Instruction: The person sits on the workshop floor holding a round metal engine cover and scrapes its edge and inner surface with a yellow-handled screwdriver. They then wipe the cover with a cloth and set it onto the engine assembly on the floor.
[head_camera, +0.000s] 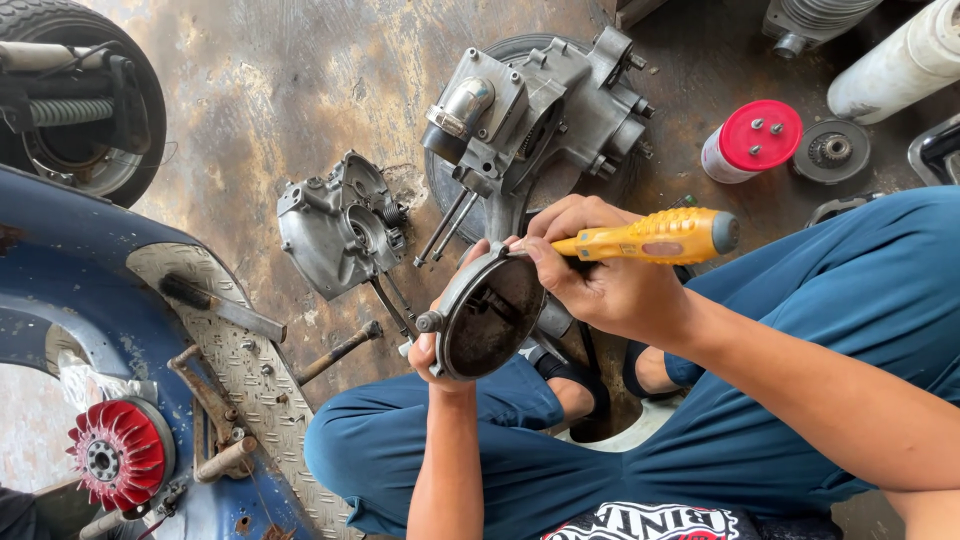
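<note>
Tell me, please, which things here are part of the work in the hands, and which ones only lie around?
In hand:
- round metal cover, held by left hand
- yellow screwdriver, held by right hand

Lying about:
- engine block
- grey casing half
- red-lidded can
- red fan wheel
- blue scooter body

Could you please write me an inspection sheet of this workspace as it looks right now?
Surface: stained, rusty-brown concrete floor; the person sits on it.
Job's things: round grey metal cover with a dark inside, held up by the left hand; yellow plastic-handled screwdriver gripped in the right hand, its tip at the cover's rim.
Clutter: grey engine block, smaller grey casing half, white can with red lid, small toothed disc.
Grippers: both hands closed on their things.
Cables: nothing seen.
Surroundings: blue scooter body with red finned fan, black tyre, white cylinder.
</note>
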